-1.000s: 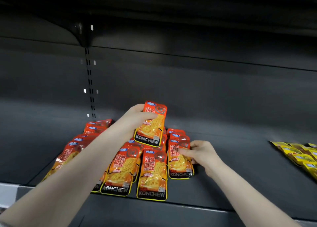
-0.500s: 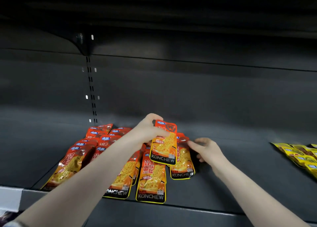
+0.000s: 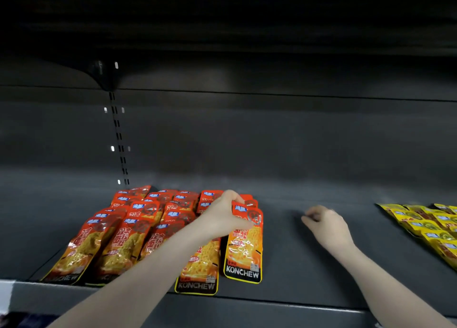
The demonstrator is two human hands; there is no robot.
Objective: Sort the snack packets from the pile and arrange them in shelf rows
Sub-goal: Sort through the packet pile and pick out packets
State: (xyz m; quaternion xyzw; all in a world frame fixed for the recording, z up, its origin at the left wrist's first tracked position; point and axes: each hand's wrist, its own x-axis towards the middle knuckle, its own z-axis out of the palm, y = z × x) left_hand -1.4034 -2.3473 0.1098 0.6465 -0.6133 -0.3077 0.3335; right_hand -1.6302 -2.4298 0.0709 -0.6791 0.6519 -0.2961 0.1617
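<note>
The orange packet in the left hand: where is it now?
Head view, centre: the orange packet lies at the right end of the orange rows, gripped at its top by the left hand.

A shop aisle: a dark metal shelf (image 3: 309,253) with a slotted upright (image 3: 118,139) on its back panel, stocked with rows of identical orange packets (image 3: 118,243) and yellow packets (image 3: 430,228).

You can read "KONCHEW" in white capitals on the black bottom band of the orange packet (image 3: 243,249) at the right end of the rows. The packet just left of it (image 3: 197,275) carries the same word, dimmer. Chinese characters on the packets' fronts stay too blurred for you to read.
</note>
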